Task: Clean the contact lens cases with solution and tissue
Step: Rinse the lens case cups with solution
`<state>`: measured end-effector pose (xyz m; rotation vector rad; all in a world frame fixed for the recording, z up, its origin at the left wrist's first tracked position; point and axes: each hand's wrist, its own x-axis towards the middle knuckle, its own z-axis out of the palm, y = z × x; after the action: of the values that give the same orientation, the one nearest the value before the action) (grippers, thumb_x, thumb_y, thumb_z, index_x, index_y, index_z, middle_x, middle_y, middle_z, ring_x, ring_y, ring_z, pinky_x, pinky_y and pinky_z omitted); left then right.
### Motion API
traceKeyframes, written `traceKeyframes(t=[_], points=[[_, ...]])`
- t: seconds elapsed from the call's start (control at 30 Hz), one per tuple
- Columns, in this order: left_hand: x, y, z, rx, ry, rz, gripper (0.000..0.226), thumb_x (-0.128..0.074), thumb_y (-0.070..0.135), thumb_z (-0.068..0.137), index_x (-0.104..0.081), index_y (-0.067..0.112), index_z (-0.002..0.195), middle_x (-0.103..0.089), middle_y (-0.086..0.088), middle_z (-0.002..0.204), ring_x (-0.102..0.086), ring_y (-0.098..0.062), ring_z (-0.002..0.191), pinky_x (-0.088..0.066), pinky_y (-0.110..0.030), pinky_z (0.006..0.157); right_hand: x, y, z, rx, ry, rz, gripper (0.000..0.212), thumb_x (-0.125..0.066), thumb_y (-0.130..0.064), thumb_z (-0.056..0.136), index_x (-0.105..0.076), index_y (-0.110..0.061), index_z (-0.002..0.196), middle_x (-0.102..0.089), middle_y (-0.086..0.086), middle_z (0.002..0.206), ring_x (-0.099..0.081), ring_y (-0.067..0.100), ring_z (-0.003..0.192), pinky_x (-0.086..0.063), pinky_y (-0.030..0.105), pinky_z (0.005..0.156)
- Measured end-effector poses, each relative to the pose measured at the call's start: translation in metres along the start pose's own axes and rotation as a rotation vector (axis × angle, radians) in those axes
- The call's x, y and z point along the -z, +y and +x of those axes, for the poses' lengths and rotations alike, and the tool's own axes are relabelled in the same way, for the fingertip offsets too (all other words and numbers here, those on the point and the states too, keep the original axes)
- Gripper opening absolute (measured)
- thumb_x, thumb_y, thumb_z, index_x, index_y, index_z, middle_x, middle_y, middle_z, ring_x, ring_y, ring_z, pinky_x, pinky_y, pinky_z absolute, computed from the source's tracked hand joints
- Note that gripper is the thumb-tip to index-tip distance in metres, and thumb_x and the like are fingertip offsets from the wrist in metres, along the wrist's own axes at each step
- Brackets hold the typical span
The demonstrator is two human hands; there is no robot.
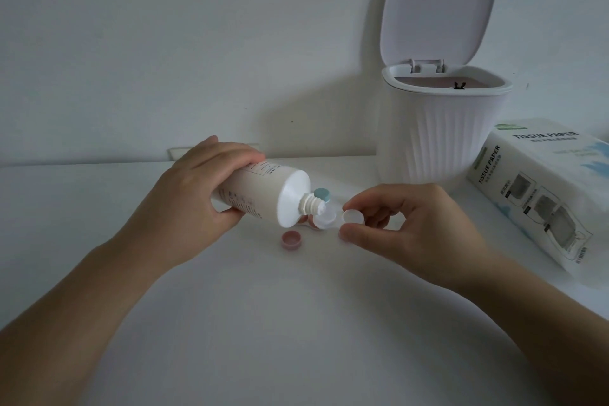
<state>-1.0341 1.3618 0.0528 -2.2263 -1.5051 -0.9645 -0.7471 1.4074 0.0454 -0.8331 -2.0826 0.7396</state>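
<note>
Bottle (263, 193), gripped by left hand (204, 181), tilts nozzle-down right over case (324, 217); right hand (402, 224) pinches white cap (352, 217) just beside.

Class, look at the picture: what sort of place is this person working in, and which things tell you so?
Probably a home desk or vanity top against a plain wall: a white tabletop with a small lidded desktop bin and a pack of tissue paper.
</note>
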Motion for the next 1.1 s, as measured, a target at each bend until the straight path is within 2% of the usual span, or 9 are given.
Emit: traceKeyframes(t=[0.13, 0.27, 0.43, 0.6, 0.73, 0.87, 1.0, 1.1], points=[[0.0000, -0.0008, 0.0009, -0.001, -0.006, 0.010, 0.070, -0.086, -0.013, 0.061, -0.065, 0.007, 0.125, -0.061, 0.006, 0.124, -0.044, 0.001, 0.125, -0.022, -0.019, 0.122, -0.0012, -0.0005, 0.0001, -0.009, 0.001, -0.004, 0.016, -0.085, -0.025, 0.075, -0.077, -0.030, 0.088, -0.072, -0.015, 0.076, -0.066, 0.001, 0.067, -0.047, 0.006, 0.065], [-0.0003, -0.0004, 0.0011, -0.001, -0.013, 0.028, 0.070, -0.084, -0.014, 0.061, -0.065, 0.008, 0.125, -0.066, -0.001, 0.125, -0.052, -0.011, 0.120, -0.023, -0.024, 0.123, -0.0026, -0.0013, 0.0001, -0.009, -0.012, -0.001, 0.017, -0.085, -0.026, 0.075, -0.075, -0.035, 0.087, -0.073, -0.015, 0.077, -0.066, 0.001, 0.067, -0.048, 0.006, 0.066], [0.0007, -0.0013, 0.0019, -0.012, -0.017, 0.056, 0.069, -0.083, -0.014, 0.061, -0.065, 0.008, 0.124, -0.066, -0.004, 0.124, -0.056, -0.017, 0.116, -0.028, -0.034, 0.123, -0.0033, -0.0002, 0.0004, -0.010, -0.025, -0.020, 0.018, -0.084, -0.030, 0.075, -0.074, -0.037, 0.089, -0.073, -0.015, 0.079, -0.068, 0.002, 0.070, -0.050, 0.008, 0.066], [0.0018, -0.0026, 0.0030, -0.009, -0.014, 0.073, 0.070, -0.082, -0.015, 0.060, -0.065, 0.008, 0.124, -0.066, -0.004, 0.123, -0.056, -0.017, 0.116, -0.024, -0.030, 0.124, -0.0034, 0.0006, 0.0002, -0.021, -0.031, -0.016, 0.017, -0.083, -0.033, 0.075, -0.076, -0.036, 0.090, -0.073, -0.015, 0.079, -0.069, 0.003, 0.070, -0.052, 0.011, 0.066], [0.0021, -0.0024, 0.0031, -0.008, -0.017, 0.088, 0.070, -0.081, -0.016, 0.060, -0.065, 0.007, 0.124, -0.066, -0.005, 0.124, -0.056, -0.019, 0.116, -0.026, -0.034, 0.123, -0.0044, 0.0005, 0.0004, -0.020, -0.035, -0.013, 0.016, -0.083, -0.032, 0.075, -0.074, -0.038, 0.086, -0.072, -0.016, 0.078, -0.067, 0.002, 0.067, -0.051, 0.010, 0.065], [0.0025, -0.0020, 0.0033, -0.014, -0.022, 0.094, 0.071, -0.081, -0.016, 0.059, -0.065, 0.008, 0.124, -0.066, -0.004, 0.125, -0.056, -0.020, 0.118, -0.028, -0.034, 0.122, -0.0046, 0.0007, 0.0000, -0.034, -0.040, 0.005, 0.013, -0.083, -0.030, 0.075, -0.077, -0.032, 0.087, -0.074, -0.015, 0.077, -0.068, 0.002, 0.067, -0.053, 0.012, 0.065], [0.0035, -0.0021, 0.0035, -0.015, -0.008, 0.099, 0.071, -0.082, -0.016, 0.058, -0.065, 0.008, 0.123, -0.066, -0.005, 0.123, -0.055, -0.019, 0.116, -0.026, -0.028, 0.122, -0.0044, -0.0009, -0.0001, -0.025, -0.050, 0.008, 0.013, -0.082, -0.032, 0.075, -0.074, -0.039, 0.083, -0.073, -0.019, 0.078, -0.068, 0.001, 0.068, -0.050, 0.008, 0.063], [0.0033, -0.0018, 0.0033, -0.017, -0.004, 0.100, 0.071, -0.081, -0.016, 0.057, -0.065, 0.008, 0.122, -0.067, -0.005, 0.122, -0.055, -0.019, 0.115, -0.026, -0.029, 0.122, -0.0049, -0.0004, 0.0004, -0.021, -0.050, 0.008, 0.015, -0.083, -0.032, 0.075, -0.073, -0.041, 0.082, -0.072, -0.021, 0.076, -0.067, -0.001, 0.067, -0.048, 0.006, 0.062]])
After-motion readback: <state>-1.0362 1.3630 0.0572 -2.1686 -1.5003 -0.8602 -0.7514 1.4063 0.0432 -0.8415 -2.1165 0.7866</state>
